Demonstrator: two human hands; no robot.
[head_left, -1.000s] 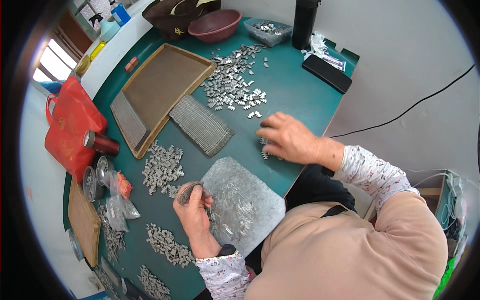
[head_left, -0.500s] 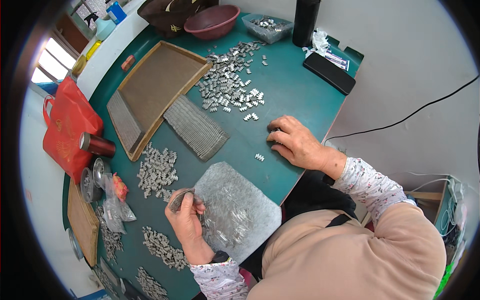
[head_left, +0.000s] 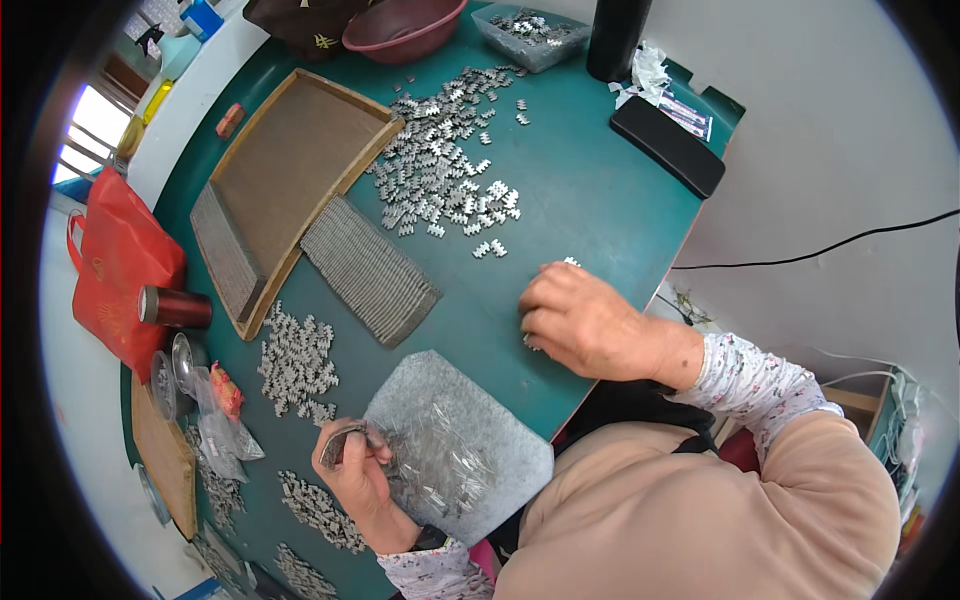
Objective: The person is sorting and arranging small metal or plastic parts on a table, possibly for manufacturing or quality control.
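My left hand (head_left: pixel 358 475) is closed on a curved dark-grey strip (head_left: pixel 341 446), thumb pressed along its near face. It is held over the left side of a grey board (head_left: pixel 470 420) strewn with thin shiny slivers (head_left: pixel 455 470). On the green table to the right, my right hand (head_left: pixel 585 322) is palm down with its fingers curled. A small toothed metal piece (head_left: pixel 532 342) peeks out at its fingertips; the rest of it is hidden. Just beyond the knuckles lies another toothed piece (head_left: pixel 571 262). Left of the hand rests a ribbed grey slab (head_left: pixel 370 270).
A wooden-edged tray (head_left: pixel 300 150) stands at the back left beside a loose pile of metal pieces (head_left: pixel 440 165). More piles (head_left: pixel 298 360) lie nearer. Around the edges are a red bag (head_left: pixel 125 275), a phone (head_left: pixel 667 148), a black cylinder (head_left: pixel 616 40), a maroon basin (head_left: pixel 405 35) and a plastic box (head_left: pixel 530 45).
My right hand has shifted nearer, uncovering one toothed piece and covering most of another. My left hand keeps hold of the curved strip. The whole view has tilted slightly.
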